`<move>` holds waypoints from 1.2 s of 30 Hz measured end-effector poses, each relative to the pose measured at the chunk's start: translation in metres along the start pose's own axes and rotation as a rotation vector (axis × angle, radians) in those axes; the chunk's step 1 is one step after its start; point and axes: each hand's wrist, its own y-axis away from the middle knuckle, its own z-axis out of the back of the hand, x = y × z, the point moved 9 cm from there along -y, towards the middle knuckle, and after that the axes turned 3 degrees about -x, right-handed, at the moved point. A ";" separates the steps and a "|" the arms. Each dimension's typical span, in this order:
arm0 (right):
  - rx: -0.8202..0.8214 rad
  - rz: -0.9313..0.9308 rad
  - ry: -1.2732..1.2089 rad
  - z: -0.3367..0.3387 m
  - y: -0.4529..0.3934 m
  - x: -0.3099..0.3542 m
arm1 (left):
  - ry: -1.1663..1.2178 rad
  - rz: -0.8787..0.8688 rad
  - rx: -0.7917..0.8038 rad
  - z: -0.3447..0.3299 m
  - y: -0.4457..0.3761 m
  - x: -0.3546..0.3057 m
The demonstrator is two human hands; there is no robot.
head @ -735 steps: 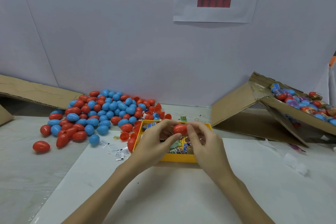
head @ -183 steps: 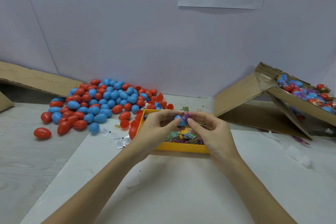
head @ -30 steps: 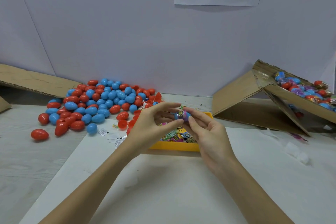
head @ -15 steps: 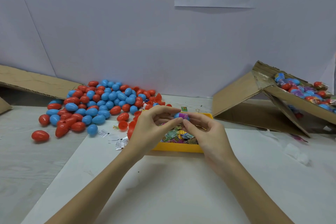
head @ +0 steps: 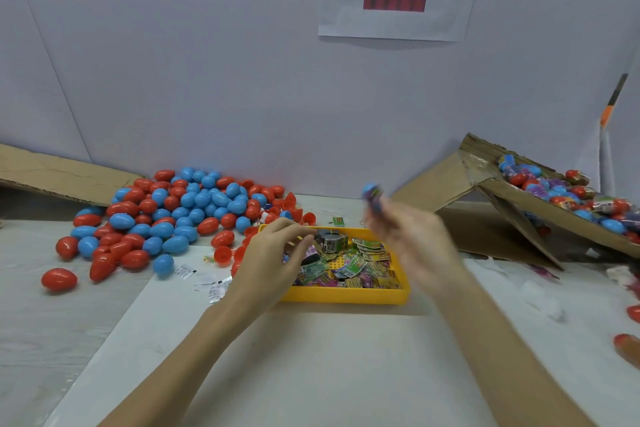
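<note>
The pale grey tabletop (head: 311, 367) is offering wide bare room on the near side, between the two forearms. At the far right, the tilted brown cardboard box (head: 512, 199) is holding eggs that already wear film. Its open mouth is facing left and its near edge is slanting down to the surface. At the far left, the loose heap of red and blue plastic eggs (head: 180, 208) is lying against the wall, with strays spilling toward the near left.

Between them, the shallow yellow plastic tray (head: 346, 298) is sitting in the middle, its left corner touching a few red eggs.

The right hand (head: 415, 239) is showing blurred above the tray's far right corner. Its fingertips are pinching the sleeved blue plastic egg (head: 373, 197), which is raised clear of everything.

The left hand (head: 273, 253) is hanging over the tray's left end with its fingers curled down among the small printed film sleeves (head: 360, 260). Whether they are pinching one I cannot tell.

Judging by this, one egg is wrapped and is awaiting drop-off, while the next sleeve is being sought. The next move is calling for a clear path rightward into the box's mouth, over its near edge. The left hand is needing to single out one sleeve and then a bare egg from the heap just beside it.
</note>
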 end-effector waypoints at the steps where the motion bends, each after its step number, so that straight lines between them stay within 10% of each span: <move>1: -0.013 -0.023 -0.198 0.006 -0.011 0.022 | -0.080 -0.047 0.000 0.001 0.000 0.000; 4: -0.109 0.022 -0.501 0.030 -0.037 0.079 | -0.226 -0.097 -0.005 0.000 0.002 0.003; 23: 0.045 -0.310 -0.205 0.013 -0.009 -0.070 | -0.616 0.327 -0.081 0.062 -0.002 0.113; 36: 0.035 -0.226 -0.111 0.013 -0.006 -0.069 | -0.321 0.232 -0.130 0.057 -0.006 0.092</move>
